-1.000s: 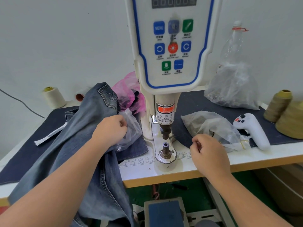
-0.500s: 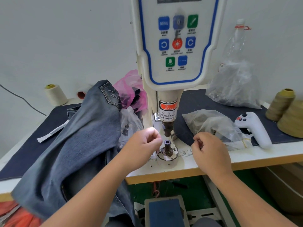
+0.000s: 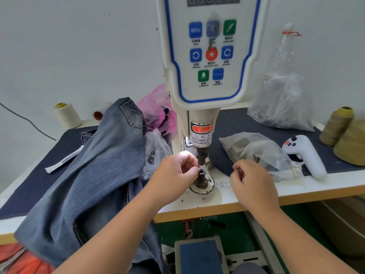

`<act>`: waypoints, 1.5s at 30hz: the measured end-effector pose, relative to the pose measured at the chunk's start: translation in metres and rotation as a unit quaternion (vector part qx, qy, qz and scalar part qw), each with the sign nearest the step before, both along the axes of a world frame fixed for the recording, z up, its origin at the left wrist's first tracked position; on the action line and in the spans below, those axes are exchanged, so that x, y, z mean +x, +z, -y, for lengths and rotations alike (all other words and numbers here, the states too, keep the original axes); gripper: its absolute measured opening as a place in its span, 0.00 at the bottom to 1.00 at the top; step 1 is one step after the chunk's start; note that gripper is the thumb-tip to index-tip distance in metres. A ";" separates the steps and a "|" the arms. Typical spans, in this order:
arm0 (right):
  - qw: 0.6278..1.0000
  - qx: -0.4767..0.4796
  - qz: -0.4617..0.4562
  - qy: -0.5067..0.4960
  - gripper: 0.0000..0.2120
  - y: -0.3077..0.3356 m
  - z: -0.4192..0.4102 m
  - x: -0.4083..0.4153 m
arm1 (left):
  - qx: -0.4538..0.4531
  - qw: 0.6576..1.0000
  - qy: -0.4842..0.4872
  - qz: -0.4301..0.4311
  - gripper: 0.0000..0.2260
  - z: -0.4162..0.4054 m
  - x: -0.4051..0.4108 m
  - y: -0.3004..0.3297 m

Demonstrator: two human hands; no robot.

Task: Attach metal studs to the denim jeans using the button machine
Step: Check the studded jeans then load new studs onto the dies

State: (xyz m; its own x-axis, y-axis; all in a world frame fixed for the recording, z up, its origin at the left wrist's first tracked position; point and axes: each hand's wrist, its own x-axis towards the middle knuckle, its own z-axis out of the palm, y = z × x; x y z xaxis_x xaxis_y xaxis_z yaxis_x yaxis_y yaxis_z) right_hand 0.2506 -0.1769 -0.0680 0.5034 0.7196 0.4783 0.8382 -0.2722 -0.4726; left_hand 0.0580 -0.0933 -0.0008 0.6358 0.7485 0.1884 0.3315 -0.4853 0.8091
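Blue button [image 3: 195, 29] on the machine's panel [image 3: 212, 56] reads "MENU". Red label [image 3: 201, 129] on the ram says "WARNING"; the white strip below it reads "TAKE CARE OF YOUR FINGER". Ruler [image 3: 223, 185] shows "18".

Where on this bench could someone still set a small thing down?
The white table edge between the machine's round base and the white handheld controller is bare. So is the dark mat behind the clear plastic bag. The left is crowded by blue denim jeans.

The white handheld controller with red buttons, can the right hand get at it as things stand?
Probably yes. The white handheld controller lies uncovered at the table's front edge, just right of the right hand; only the crumpled clear plastic bag sits between them, and the curled fingers may already hold something.
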 end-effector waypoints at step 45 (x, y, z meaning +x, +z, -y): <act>0.979 -0.193 -0.021 -0.060 0.13 0.041 0.013 0.057 | 0.131 0.968 0.200 -0.076 0.06 -0.050 -0.030 -0.027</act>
